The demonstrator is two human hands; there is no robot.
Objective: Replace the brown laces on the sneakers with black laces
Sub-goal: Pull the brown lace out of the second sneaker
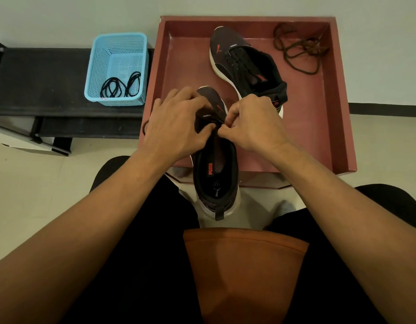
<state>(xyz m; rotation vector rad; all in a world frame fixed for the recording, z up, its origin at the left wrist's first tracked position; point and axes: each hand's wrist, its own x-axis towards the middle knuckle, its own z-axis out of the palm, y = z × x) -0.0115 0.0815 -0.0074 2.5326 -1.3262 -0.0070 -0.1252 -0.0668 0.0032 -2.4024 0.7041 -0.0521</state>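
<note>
A dark sneaker [215,174] lies heel toward me across the front edge of the reddish tray [323,127]. My left hand [176,122] grips its toe and lace area. My right hand [253,122] pinches a thin lace end at the eyelets beside the tongue. A loop of brown lace [145,127] shows at the left of my left hand. The second sneaker [246,66], laced in black, lies further back in the tray. A loose brown lace [298,52] is heaped in the tray's far right corner. A black lace [120,86] lies in the blue basket [116,66].
The blue basket stands on a low black bench [38,80] left of the tray. A pale wall rises behind. My knees in black trousers frame the pale floor below the sneaker's heel.
</note>
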